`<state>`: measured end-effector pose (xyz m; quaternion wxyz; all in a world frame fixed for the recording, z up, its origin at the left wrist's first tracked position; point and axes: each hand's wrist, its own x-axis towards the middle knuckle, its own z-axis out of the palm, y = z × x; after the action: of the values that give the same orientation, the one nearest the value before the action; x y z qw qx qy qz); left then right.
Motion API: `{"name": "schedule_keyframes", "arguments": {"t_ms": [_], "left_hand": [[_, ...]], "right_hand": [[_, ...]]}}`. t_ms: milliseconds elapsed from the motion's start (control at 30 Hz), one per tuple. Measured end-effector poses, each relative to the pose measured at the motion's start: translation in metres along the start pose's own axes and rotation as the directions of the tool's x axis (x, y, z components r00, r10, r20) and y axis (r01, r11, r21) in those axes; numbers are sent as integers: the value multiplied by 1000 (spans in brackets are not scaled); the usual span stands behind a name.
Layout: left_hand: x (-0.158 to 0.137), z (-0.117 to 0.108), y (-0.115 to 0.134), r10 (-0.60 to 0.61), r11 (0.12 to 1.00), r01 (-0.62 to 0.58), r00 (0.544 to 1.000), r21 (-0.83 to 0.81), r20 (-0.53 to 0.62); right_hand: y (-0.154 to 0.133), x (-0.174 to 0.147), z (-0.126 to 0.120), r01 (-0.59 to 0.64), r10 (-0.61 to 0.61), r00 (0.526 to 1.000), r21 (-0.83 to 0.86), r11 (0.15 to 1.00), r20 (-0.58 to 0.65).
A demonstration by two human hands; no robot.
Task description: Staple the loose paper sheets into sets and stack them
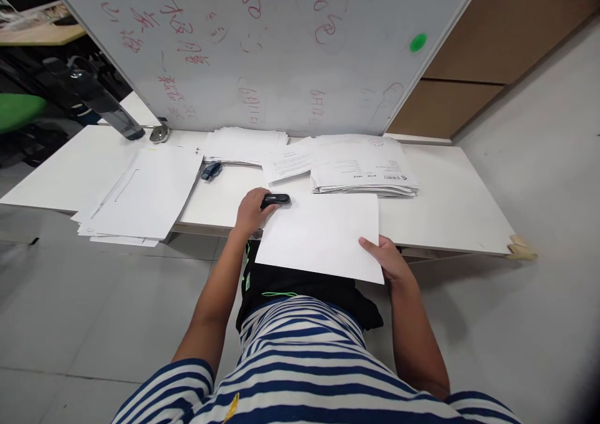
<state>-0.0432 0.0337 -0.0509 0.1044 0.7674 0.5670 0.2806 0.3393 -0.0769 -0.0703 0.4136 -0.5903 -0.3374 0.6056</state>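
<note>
A black stapler (pixel 276 199) is gripped in my left hand (pixel 254 212), at the top left corner of a blank white sheet of paper (pixel 321 233). Whether its jaws are pressed together on the paper I cannot tell. My right hand (pixel 387 256) pinches the sheet's right edge, thumb on top and fingers underneath. The sheet's near edge reaches past the table edge, over my lap. Just beyond it lie a thick stack of printed papers (pixel 359 164) and a loose printed page (pixel 288 161).
A whiteboard (pixel 262 55) with red writing stands along the table's (pixel 450 205) back. To the left lie a pile of papers (pixel 145 192), a dark blue object (pixel 212 171), a round metal item (pixel 159 134) and a tilted bottle (pixel 105 102). Another paper stack (pixel 246 144) sits behind.
</note>
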Motion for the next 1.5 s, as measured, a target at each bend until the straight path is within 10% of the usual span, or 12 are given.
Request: {"name": "schedule_keyframes", "arguments": {"t_ms": [633, 867, 1067, 1500], "left_hand": [[2, 2, 6, -20, 998, 24, 997, 56, -70], [52, -6, 36, 12, 996, -2, 994, 85, -111], [99, 24, 44, -77, 992, 75, 997, 100, 23], [92, 51, 43, -32, 994, 28, 999, 109, 35]], "right_hand": [[-50, 54, 11, 223, -223, 974, 12, 975, 37], [-49, 47, 10, 246, -250, 968, 100, 964, 29], [-47, 47, 13, 298, -297, 954, 99, 949, -32], [-41, 48, 16, 261, -250, 950, 38, 965, -186]]}}
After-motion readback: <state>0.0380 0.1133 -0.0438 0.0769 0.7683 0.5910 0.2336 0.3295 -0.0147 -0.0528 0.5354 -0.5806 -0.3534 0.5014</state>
